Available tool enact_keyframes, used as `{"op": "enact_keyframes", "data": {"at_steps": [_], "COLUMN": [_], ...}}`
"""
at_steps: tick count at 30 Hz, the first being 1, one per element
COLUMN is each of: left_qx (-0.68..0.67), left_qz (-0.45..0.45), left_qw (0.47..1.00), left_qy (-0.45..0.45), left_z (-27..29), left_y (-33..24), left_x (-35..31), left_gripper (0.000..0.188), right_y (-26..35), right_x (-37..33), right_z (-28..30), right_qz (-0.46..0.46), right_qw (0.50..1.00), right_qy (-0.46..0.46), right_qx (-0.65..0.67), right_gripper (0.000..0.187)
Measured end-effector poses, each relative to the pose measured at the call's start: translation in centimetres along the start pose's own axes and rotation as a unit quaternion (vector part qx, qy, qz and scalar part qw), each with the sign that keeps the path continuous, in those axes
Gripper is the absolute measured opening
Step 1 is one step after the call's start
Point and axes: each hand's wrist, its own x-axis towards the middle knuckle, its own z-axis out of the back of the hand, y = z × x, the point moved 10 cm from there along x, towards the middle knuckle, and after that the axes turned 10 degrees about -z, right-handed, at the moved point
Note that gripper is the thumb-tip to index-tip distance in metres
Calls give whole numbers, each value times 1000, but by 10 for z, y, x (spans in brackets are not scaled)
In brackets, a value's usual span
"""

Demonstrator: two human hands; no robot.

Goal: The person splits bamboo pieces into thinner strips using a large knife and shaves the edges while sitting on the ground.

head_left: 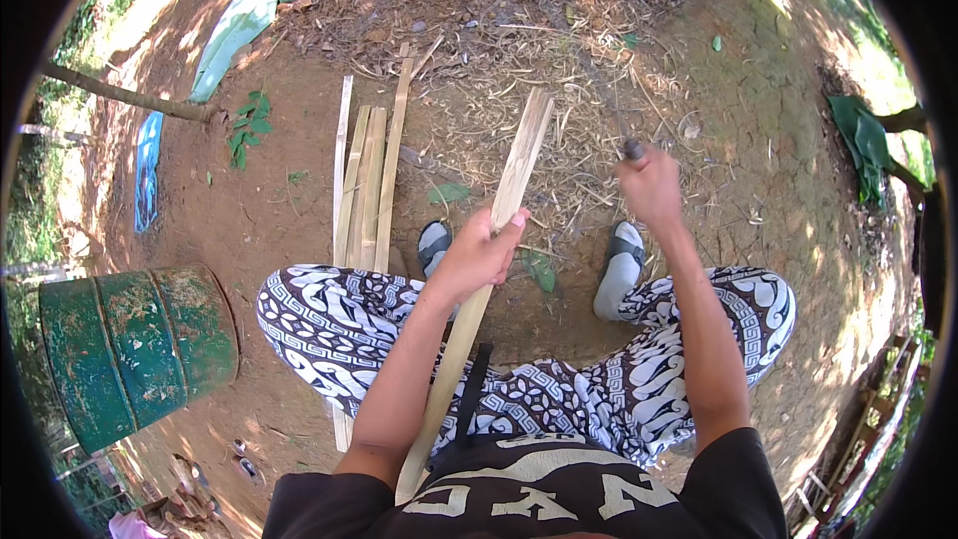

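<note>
My left hand [477,258] is closed around a long split-bamboo slat [521,148]. The slat runs from beside my left side, between my knees, out past my feet. Its far end looks rough and split. My right hand [654,192] grips the dark handle of a knife [632,148], off to the right of the slat and apart from it. The knife's long thin blade points away from me and is blurred against the ground. Several more bamboo slats [372,185] lie side by side to the left of my left foot.
Pale shavings [579,125] litter the brown dirt ahead of my sandalled feet. A rusty green drum [140,354] lies at the left, with a blue sheet [148,175] beyond it. A large green leaf [235,30] and a branch [130,92] are at the far left.
</note>
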Motion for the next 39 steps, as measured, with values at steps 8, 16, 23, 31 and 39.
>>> {"op": "enact_keyframes", "data": {"at_steps": [8, 16, 23, 31, 39], "left_qx": [-148, 105, -25, -16, 9], "left_qz": [46, -32, 16, -18, -41], "left_qw": [988, 994, 1000, 1000, 999], "left_qy": [-7, -9, 5, -7, 1], "left_z": [-15, -16, -14, 1, -11], "left_y": [-17, -23, -12, -6, -20], "left_x": [0, -8, -15, 5, -3], "left_gripper": [23, 14, 20, 36, 21], "right_y": [71, 71, -63, 29, 66], "right_x": [-61, -61, 42, -11, -62], "right_z": [-66, -77, -34, -6, -73], "right_qz": [163, 204, 50, 50, 173], "right_qw": [971, 963, 981, 998, 969], "right_qy": [140, 123, -32, 1, 149], "right_qx": [-107, -125, -185, -34, -93], "right_gripper": [14, 22, 22, 20, 14]}}
